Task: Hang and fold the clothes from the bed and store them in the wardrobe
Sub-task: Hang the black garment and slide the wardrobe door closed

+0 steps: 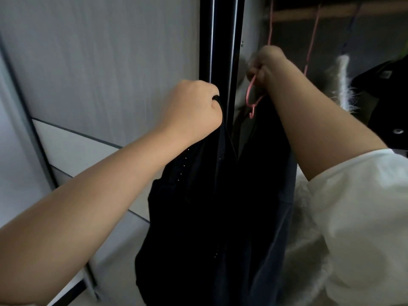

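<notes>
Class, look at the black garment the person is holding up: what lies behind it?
Behind the black garment stand the wardrobe's black door frame and, lower right, pale fluffy clothing. The pink hanger shows at its top; the rest is covered.

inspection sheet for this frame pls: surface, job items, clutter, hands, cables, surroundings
Surface: nothing seen; no bed or table in view.
Job's things: black garment hangs between both hands; pink hanger at its top right. Wooden rail crosses the open wardrobe.
Clutter: grey furry garment and dark coat already hanging; empty pink hanger.
Grippers: left hand grips the garment's strap; right hand grips the pink hanger.
Cables: nothing seen.
Surroundings: grey sliding door on the left, black door frame in the middle.
</notes>
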`<state>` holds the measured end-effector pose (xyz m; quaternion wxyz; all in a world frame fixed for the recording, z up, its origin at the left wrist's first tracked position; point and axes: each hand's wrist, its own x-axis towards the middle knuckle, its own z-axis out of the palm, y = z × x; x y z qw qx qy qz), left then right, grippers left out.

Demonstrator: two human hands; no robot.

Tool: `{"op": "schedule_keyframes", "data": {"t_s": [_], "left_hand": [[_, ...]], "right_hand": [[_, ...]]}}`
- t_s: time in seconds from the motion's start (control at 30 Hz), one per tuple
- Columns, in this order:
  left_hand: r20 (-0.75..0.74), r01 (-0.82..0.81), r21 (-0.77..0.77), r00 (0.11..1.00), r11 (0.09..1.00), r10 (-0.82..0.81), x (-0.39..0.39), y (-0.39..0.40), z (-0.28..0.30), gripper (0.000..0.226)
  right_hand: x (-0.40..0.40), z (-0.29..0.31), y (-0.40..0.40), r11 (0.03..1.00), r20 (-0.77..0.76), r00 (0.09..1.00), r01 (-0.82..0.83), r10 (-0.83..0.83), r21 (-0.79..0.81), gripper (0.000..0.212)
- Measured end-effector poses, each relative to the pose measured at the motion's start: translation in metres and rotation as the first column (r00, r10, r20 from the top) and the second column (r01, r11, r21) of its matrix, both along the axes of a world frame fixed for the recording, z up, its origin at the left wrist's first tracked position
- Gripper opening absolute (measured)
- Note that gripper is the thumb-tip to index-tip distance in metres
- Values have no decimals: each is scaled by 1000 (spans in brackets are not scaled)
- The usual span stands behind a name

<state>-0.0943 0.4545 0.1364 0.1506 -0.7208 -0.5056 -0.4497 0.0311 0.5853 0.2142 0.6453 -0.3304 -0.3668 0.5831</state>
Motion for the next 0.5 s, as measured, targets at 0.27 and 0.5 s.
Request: {"op": "schedule_keyframes", "data": {"t_s": [0.27, 0.5], "left_hand": [[36, -87, -92, 995, 992, 90, 9, -7, 6, 29], [96, -99, -149, 989, 984, 114, 33, -18, 9, 30]], "right_hand": [[15, 10, -19, 989, 170, 983, 38, -62, 143, 36], [26, -12, -73, 982, 175, 979, -128, 103, 141, 36]]}}
